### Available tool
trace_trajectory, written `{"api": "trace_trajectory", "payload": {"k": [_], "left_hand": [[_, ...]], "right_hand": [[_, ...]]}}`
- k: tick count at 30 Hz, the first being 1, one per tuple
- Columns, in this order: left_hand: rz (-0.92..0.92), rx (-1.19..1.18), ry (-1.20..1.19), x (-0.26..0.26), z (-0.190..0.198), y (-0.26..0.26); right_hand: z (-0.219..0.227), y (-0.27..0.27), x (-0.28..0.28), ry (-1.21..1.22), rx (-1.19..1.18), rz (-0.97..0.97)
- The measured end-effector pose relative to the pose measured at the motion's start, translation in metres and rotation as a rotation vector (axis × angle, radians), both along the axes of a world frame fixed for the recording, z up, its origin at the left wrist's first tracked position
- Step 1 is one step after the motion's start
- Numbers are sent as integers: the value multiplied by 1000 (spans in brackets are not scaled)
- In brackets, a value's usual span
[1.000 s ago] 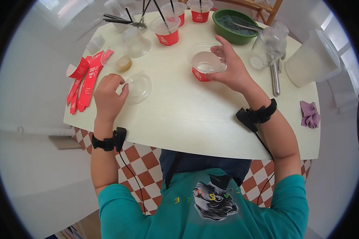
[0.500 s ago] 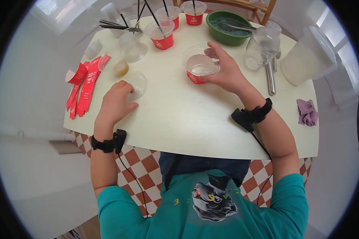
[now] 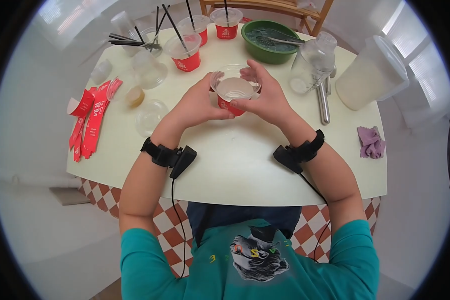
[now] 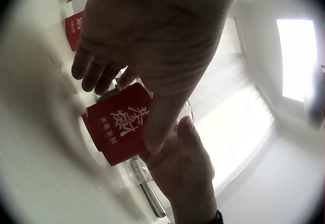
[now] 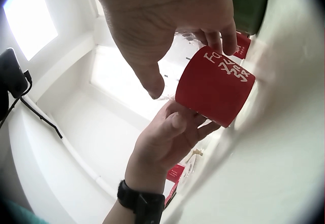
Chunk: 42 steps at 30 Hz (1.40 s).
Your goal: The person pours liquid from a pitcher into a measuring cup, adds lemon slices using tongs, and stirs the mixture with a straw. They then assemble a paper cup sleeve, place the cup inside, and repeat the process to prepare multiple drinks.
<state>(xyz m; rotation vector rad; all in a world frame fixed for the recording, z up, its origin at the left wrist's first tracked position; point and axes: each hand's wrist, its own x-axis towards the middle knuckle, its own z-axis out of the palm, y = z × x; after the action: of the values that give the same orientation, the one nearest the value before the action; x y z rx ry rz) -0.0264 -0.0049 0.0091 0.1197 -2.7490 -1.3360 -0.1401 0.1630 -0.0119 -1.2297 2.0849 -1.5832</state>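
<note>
A clear plastic cup [image 3: 235, 87] with a red paper sleeve [image 5: 216, 86] stands near the middle of the table, between both hands. My right hand [image 3: 266, 97] grips it from the right, its thumb near the rim. From the other side my left hand [image 3: 197, 104] holds the cup, fingers around its far left side and thumb along the front. White lettering shows on the red sleeve in both wrist views. A clear dome lid [image 3: 152, 118] lies on the table beyond the left forearm.
Sleeved cups [image 3: 187, 61] with black straws stand at the back, beside a green basin [image 3: 270, 52]. On the left lie flat red sleeves [image 3: 96, 120] and a small amber-coloured tub [image 3: 134, 96]. To the right are a clear shaker [image 3: 310, 65], a tall pitcher [image 3: 367, 77] and a purple cloth [image 3: 370, 142].
My left hand has left the dome lid and crossed right to the sleeved cup. My right hand has kept its hold on the cup. The head view has shifted slightly.
</note>
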Motion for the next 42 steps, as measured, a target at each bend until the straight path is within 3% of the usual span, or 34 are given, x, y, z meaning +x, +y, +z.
{"api": "trace_trajectory", "payload": {"k": [2, 6, 9, 17, 26, 36, 38, 42], "left_hand": [[18, 283, 54, -7, -8, 3], [39, 289, 124, -10, -23, 1], [31, 435, 185, -8, -27, 3], [-23, 418, 148, 1, -19, 3], [-53, 397, 276, 3, -21, 3], [-59, 246, 198, 11, -8, -3], [4, 130, 93, 14, -2, -8], [95, 31, 161, 16, 0, -20]], "right_hand": [[1, 1, 1, -26, -5, 1], [-3, -2, 4, -52, -62, 12], [-2, -2, 7, -38, -119, 15], [-4, -4, 17, -28, -217, 12], [3, -2, 29, -94, -321, 14], [34, 11, 20, 95, -453, -99], [28, 8, 11, 151, -424, -169], [7, 4, -5, 245, -234, -231]]}}
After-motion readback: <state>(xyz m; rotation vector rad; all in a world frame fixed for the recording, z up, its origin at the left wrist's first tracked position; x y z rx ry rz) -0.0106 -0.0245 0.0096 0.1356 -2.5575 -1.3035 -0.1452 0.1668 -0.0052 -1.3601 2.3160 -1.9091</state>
